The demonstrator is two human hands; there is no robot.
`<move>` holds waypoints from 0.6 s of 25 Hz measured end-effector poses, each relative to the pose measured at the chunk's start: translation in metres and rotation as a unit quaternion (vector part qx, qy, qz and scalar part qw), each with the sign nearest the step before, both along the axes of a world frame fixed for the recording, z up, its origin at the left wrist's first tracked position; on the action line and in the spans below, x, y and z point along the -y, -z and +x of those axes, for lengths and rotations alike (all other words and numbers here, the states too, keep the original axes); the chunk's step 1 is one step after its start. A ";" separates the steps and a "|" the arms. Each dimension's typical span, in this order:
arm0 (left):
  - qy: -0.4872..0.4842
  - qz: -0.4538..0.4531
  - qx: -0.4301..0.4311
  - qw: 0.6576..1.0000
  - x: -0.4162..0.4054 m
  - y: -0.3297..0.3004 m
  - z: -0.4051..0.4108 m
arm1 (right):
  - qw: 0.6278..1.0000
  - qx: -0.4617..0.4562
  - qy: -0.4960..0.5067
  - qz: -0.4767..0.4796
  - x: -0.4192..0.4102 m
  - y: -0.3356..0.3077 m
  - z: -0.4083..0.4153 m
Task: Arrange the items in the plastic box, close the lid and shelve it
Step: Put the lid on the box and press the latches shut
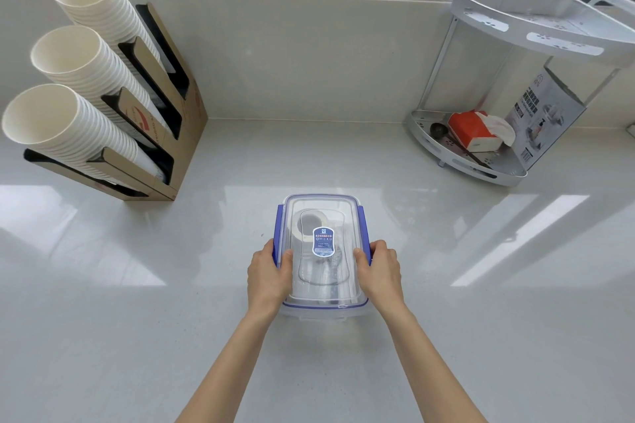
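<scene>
A clear plastic box [323, 311] with a blue-trimmed lid [319, 206] sits on the white counter in front of me. The lid lies on top with a blue label at its middle. Through it I see a roll of white tape [307, 223] and other items too blurred to name. My left hand [268, 275] grips the box's left side over the blue clip, thumb on the lid. My right hand [379, 269] grips the right side the same way. A white two-tier corner shelf [481, 161] stands at the far right.
A cardboard holder [171, 134] with three stacks of paper cups stands at the far left. The shelf's lower tier holds a red tissue pack [470, 132], a dark round item and a printed carton [546, 113]. A window ledge runs along the back wall.
</scene>
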State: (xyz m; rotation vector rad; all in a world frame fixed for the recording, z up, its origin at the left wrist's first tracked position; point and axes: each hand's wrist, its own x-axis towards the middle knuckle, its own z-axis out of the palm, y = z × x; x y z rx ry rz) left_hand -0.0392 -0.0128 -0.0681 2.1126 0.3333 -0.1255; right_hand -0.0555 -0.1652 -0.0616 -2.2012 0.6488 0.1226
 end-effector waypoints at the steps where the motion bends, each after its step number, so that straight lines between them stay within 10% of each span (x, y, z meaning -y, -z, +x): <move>1: -0.002 0.007 0.004 1.000 0.002 0.001 0.000 | 1.000 0.001 0.000 0.001 0.000 0.000 0.000; 15: -0.037 -0.247 -0.192 0.949 -0.019 -0.009 0.013 | 0.987 -0.042 -0.016 0.157 0.016 0.001 -0.023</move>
